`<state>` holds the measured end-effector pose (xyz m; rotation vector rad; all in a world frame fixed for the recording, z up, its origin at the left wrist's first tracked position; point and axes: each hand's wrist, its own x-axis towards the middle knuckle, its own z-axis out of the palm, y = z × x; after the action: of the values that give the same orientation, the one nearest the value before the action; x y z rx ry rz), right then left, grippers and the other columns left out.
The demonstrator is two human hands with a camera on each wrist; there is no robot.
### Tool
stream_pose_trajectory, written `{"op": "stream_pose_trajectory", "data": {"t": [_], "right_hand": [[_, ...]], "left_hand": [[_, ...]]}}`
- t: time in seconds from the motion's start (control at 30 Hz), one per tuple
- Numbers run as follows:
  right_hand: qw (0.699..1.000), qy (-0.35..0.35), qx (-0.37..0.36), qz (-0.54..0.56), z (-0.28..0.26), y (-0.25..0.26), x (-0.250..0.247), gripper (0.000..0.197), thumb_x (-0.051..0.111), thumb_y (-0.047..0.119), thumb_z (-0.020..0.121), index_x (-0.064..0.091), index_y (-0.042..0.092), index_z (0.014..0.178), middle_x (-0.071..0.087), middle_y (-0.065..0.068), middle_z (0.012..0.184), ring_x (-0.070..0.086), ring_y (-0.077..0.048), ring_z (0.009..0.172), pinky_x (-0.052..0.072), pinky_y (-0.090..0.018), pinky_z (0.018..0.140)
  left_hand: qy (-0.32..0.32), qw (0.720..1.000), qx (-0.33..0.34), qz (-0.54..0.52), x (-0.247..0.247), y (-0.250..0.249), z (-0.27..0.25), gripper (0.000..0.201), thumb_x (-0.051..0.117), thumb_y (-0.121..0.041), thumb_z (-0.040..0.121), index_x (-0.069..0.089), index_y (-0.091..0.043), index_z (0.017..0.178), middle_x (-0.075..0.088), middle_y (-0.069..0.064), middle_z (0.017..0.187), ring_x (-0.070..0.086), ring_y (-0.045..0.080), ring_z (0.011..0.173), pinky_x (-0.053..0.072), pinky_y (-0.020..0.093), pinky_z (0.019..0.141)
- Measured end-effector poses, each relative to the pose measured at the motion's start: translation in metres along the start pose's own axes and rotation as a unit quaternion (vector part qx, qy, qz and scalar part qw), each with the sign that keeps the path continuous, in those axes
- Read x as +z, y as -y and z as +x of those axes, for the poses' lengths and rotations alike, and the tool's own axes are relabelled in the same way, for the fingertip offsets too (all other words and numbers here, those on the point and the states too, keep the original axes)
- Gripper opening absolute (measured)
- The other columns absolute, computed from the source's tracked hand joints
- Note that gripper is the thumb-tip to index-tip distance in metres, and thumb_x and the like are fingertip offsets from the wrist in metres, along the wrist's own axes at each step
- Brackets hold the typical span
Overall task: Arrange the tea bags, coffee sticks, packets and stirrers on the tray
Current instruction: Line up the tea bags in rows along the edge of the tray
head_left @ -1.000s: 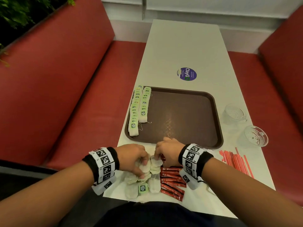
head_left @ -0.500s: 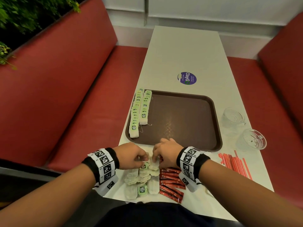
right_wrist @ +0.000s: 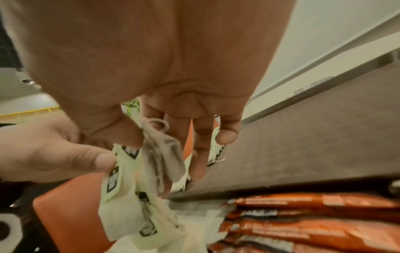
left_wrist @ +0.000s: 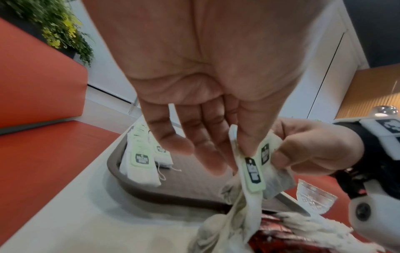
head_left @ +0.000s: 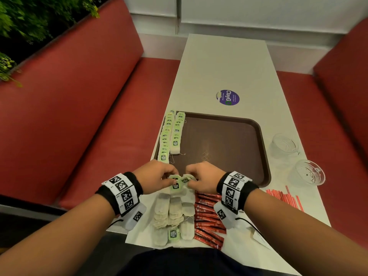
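Both hands meet just above the near rim of the brown tray [head_left: 264, 156]. My left hand [head_left: 157, 176] pinches a small bunch of white tea bags [head_left: 176, 186] with green tags, lifted off the pile. My right hand [head_left: 201, 177] pinches another tea bag [right_wrist: 164, 154] from the same bunch between thumb and forefinger. In the left wrist view the held tea bags [left_wrist: 251, 172] hang from both hands. Two rows of tea bags [head_left: 171, 134] lie along the tray's left side. Loose tea bags [head_left: 173, 214] and red coffee sticks [head_left: 209, 218] lie on the table below my hands. Red stirrers [head_left: 286, 198] lie at the right.
Two clear glass cups [head_left: 284, 144] [head_left: 309, 172] stand right of the tray. A purple round sticker [head_left: 227, 97] marks the white table [head_left: 225, 62] beyond the tray. Red bench seats [head_left: 79, 116] flank the table on both sides.
Both hands have risen from the pile toward the tray's near rim, lifting a few tea bags with them. The head view has tilted slightly.
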<state>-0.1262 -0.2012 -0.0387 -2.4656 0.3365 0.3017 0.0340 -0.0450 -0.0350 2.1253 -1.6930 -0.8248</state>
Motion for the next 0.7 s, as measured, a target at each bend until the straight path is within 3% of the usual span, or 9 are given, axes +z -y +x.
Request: {"op": "stream_pose_trajectory", "data": {"t": [0.1,0.17,0.23,0.37,0.47,0.57,0.7], "right_hand": [[0.999,-0.017,0.014,0.049,0.004,0.0,-0.003,0.022,0.06,0.015,0.087,0.045,0.014,0.072,0.049,0.01,0.06,0.048,-0.002,0.053,0.032,-0.02,0.051],[0.997,-0.033,0.019,0.069,0.007,0.0,-0.005,0.024,0.056,0.008,0.086,0.038,0.018,0.073,0.046,0.007,0.063,0.042,-0.005,0.054,0.034,-0.026,0.053],[0.994,-0.044,0.035,0.089,0.01,-0.002,-0.005,0.018,0.052,0.007,0.087,0.039,0.019,0.082,0.05,0.001,0.068,0.043,-0.015,0.059,0.036,-0.032,0.056],[0.992,-0.028,0.047,0.113,0.017,-0.003,-0.007,0.021,0.046,0.005,0.093,0.051,0.021,0.106,0.06,0.002,0.082,0.055,-0.015,0.068,0.045,-0.028,0.059],[0.991,-0.013,0.054,0.123,0.019,-0.003,-0.008,0.021,0.045,0.005,0.093,0.056,0.022,0.099,0.062,-0.001,0.09,0.059,-0.02,0.079,0.049,-0.032,0.068],[0.988,-0.032,0.055,0.143,0.018,-0.002,-0.008,0.009,0.05,0.013,0.094,0.052,0.02,0.09,0.058,0.0,0.08,0.054,-0.016,0.067,0.045,-0.032,0.061],[0.988,-0.055,0.028,0.141,0.021,-0.002,-0.01,0.016,0.066,0.023,0.089,0.051,0.028,0.083,0.059,0.008,0.077,0.053,-0.005,0.064,0.039,-0.019,0.055]], "left_hand": [[-0.021,1.0,-0.005,-0.01,-0.007,0.0,0.002,0.015,0.067,-0.034,0.092,0.07,-0.031,0.107,0.068,-0.008,0.082,0.06,0.007,0.072,0.049,0.024,0.069],[-0.029,0.999,-0.009,-0.016,-0.01,0.0,0.005,0.016,0.069,-0.033,0.091,0.069,-0.03,0.107,0.066,-0.009,0.079,0.059,0.006,0.069,0.048,0.021,0.066],[-0.036,0.999,-0.007,-0.022,-0.013,-0.001,0.008,0.01,0.07,-0.032,0.09,0.069,-0.031,0.101,0.066,-0.009,0.076,0.056,0.003,0.065,0.045,0.017,0.062],[-0.054,0.998,0.001,-0.04,-0.018,-0.003,0.016,0.006,0.073,-0.03,0.088,0.067,-0.029,0.089,0.067,-0.01,0.076,0.058,0.006,0.067,0.045,0.018,0.061],[-0.072,0.995,0.006,-0.065,-0.019,-0.005,0.02,0.006,0.074,-0.028,0.087,0.068,-0.028,0.088,0.067,-0.009,0.073,0.058,0.007,0.064,0.047,0.019,0.061],[-0.092,0.992,0.011,-0.087,-0.018,-0.008,0.026,0.006,0.074,-0.025,0.087,0.069,-0.025,0.087,0.066,-0.008,0.07,0.055,0.004,0.058,0.047,0.018,0.058],[-0.112,0.988,0.007,-0.105,-0.018,-0.01,0.034,0.006,0.075,-0.024,0.086,0.07,-0.025,0.088,0.068,-0.006,0.073,0.059,0.009,0.062,0.052,0.025,0.06]]}}
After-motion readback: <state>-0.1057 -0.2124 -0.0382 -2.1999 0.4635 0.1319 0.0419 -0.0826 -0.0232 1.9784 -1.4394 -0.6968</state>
